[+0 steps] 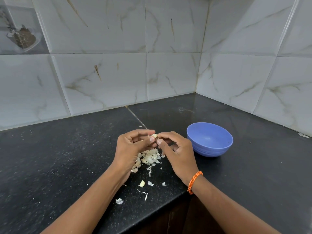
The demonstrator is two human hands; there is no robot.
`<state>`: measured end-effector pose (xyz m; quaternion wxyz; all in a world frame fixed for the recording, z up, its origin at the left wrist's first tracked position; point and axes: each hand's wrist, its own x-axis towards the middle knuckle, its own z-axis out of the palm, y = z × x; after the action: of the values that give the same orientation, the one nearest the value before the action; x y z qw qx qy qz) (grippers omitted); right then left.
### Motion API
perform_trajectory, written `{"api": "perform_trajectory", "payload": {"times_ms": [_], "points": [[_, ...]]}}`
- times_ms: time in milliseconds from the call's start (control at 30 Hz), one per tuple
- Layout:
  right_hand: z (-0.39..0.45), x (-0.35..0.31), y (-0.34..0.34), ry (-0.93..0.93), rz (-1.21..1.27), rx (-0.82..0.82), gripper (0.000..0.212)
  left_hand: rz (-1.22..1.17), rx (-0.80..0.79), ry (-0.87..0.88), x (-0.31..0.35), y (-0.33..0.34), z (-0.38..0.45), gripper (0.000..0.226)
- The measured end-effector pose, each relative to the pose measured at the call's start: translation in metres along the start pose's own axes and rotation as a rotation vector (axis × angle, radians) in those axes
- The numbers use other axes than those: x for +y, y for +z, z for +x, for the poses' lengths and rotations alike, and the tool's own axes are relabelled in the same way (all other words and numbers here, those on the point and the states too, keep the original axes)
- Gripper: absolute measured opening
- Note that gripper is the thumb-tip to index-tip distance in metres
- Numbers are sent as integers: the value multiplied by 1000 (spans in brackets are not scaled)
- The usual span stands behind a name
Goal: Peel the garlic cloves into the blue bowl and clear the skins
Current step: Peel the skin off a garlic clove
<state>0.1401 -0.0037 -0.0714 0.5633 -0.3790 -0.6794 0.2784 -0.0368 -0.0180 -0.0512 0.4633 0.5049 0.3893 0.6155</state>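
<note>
A small pale garlic clove (154, 136) is pinched between the fingertips of my left hand (130, 147) and my right hand (177, 153), above the black counter. Below them lies a heap of papery white garlic skins (149, 157). A loose clove (142, 183) rests nearer the counter's front edge, with scattered skin scraps (119, 201) around it. The blue bowl (209, 139) stands upright just right of my right hand; its inside looks empty.
The black granite counter (67, 157) runs into a corner of white marbled wall tiles (168, 73). Its front edge (168, 202) cuts diagonally under my forearms. An orange cord bracelet (195, 181) circles my right wrist.
</note>
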Motion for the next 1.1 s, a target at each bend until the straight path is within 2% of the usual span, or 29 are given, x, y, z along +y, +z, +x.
{"api": "perform_trajectory", "payload": {"times_ms": [333, 533, 900, 1100], "points": [[5, 2, -6, 180, 331, -30, 15, 97, -39, 53, -2, 9, -2, 15], [6, 2, -7, 210, 426, -63, 18, 104, -36, 51, -2, 10, -3, 15], [6, 0, -6, 202, 443, -63, 14, 14, -17, -36, -4, 9, -5, 15], [5, 0, -6, 171, 373, -69, 10, 87, 5, 14, -5, 9, -5, 13]]}}
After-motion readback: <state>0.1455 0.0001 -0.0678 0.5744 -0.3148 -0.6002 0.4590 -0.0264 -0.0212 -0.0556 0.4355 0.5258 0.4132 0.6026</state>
